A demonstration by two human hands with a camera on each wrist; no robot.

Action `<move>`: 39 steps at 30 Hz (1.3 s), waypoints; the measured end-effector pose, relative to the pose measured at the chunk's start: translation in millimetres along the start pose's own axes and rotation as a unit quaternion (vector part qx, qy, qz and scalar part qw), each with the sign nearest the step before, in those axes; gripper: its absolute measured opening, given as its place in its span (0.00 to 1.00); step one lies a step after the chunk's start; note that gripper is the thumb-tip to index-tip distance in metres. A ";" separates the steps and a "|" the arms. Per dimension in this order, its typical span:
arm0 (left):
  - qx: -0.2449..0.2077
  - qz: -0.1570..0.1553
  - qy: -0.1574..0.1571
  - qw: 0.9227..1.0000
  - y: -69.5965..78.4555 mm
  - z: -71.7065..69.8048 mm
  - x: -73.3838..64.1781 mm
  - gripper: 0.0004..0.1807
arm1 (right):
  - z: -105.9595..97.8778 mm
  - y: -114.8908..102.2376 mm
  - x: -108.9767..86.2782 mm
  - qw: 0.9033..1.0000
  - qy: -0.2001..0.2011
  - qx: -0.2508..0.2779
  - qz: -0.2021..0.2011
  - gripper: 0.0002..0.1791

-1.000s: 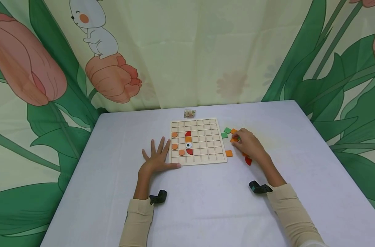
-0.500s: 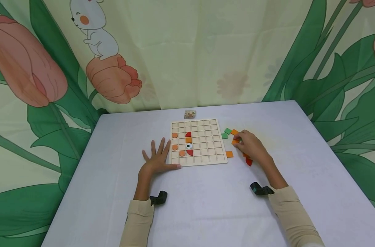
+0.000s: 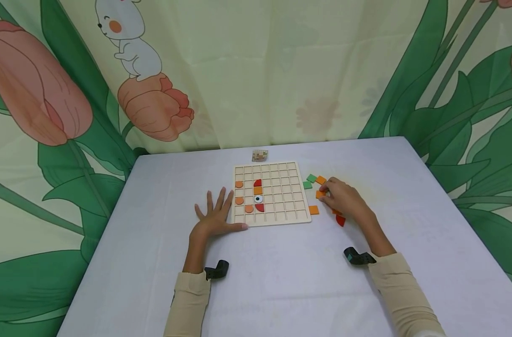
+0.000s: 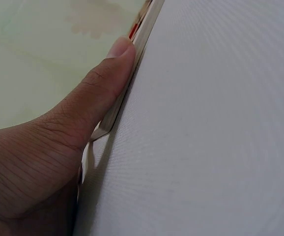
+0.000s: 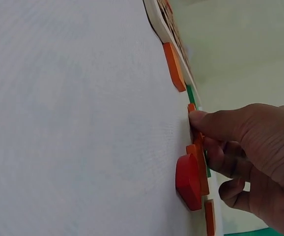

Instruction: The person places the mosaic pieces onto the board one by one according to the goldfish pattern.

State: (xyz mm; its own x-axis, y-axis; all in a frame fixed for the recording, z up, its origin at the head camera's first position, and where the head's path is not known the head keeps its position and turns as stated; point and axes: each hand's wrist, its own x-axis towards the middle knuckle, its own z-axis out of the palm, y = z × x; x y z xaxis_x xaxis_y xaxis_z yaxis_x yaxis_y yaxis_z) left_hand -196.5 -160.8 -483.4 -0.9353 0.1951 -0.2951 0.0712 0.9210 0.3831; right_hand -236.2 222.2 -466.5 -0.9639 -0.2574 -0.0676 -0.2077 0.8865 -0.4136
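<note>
A pale wooden grid board (image 3: 281, 192) lies on the table. On it sit several orange discs (image 3: 239, 201), two red quarter-round pieces (image 3: 259, 208), an orange square (image 3: 257, 191) and a white eye disc (image 3: 258, 199). My left hand (image 3: 213, 220) rests with fingers spread at the board's near left corner; its thumb (image 4: 107, 78) lies along the near edge. Right of the board, my right hand (image 3: 344, 199) pinches an orange square tile (image 3: 320, 194) between thumb and curled fingers, low among the loose pieces. In the right wrist view the thumb (image 5: 218, 123) presses that tile, and the fingers partly hide other pieces.
Loose green tiles (image 3: 307, 185) and orange tiles (image 3: 314, 210) lie along the board's right side. A red piece (image 5: 187, 182) lies near the right wrist. Behind the board is a small patterned item (image 3: 259, 155). A printed curtain (image 3: 256, 70) hangs behind the table.
My right hand has shifted slightly to the right and nearer, and a bit of green once seen by its fingertips is now covered. The left hand and the board pieces stay put.
</note>
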 end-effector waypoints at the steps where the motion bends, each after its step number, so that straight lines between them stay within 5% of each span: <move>1: 0.001 0.001 0.000 1.000 -0.3 0.4 0.2 0.67 | 0.3 -0.4 -0.1 1.000 0.002 -0.001 -0.006 0.16; 8: 0.002 0.003 0.003 1.000 -2.2 1.9 1.0 0.67 | 1.1 -9.8 7.4 0.997 0.030 0.002 -0.066 0.16; 19: 0.000 0.009 0.011 1.000 -0.6 0.5 -0.6 0.67 | 12.9 -38.3 26.9 0.992 0.015 0.005 -0.128 0.17; 29: 0.006 0.005 0.012 1.000 0.1 -0.7 -0.1 0.66 | 28.0 -67.6 45.9 0.987 0.002 0.002 -0.158 0.17; 39: 0.011 0.002 0.006 1.000 -1.0 0.3 1.2 0.67 | 39.8 -88.9 58.1 0.989 -0.013 -0.008 -0.148 0.17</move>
State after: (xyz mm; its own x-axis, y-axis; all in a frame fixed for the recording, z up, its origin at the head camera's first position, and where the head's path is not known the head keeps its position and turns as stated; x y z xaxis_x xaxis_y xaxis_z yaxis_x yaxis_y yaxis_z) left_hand -197.5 -161.4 -484.4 -0.9393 0.1950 -0.2824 0.0830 0.9275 0.3644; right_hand -267.1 113.1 -469.8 -0.8562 -0.5157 0.0314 -0.4827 0.7768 -0.4044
